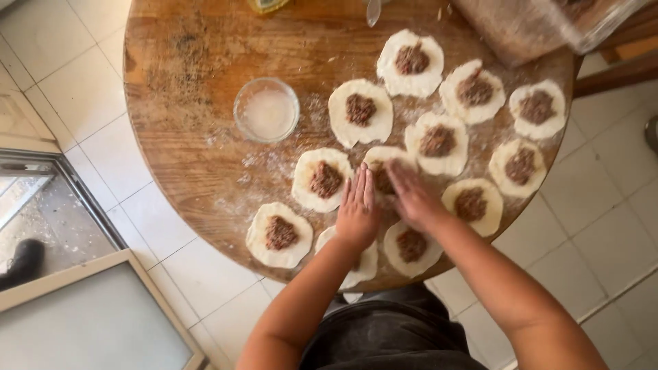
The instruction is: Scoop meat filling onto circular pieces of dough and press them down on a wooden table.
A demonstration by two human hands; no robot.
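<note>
1. Left hand (358, 205): flat, fingers straight and together, palm down, gripping nothing; it rests on the near-left edge of the pale round dough disc with brown minced filling (381, 164).
2. Right hand (410, 194): likewise flat and open, holding nothing, laid over the disc's right half. The two hands bracket the disc from either side, apparently to work its edge inward.
3. The disc lies near the middle of the round wooden table (192, 82), among the other filled dough discs (279, 235), which sit apart in loose rows so that they do not stick together.
4. Small clear glass bowl holding something white (266, 109): stands left of the discs, within reach.
5. Scattered flour (264, 161): dusts the wood between bowl and discs.
6. White tiled floor (603, 205): surrounds the table.
</note>
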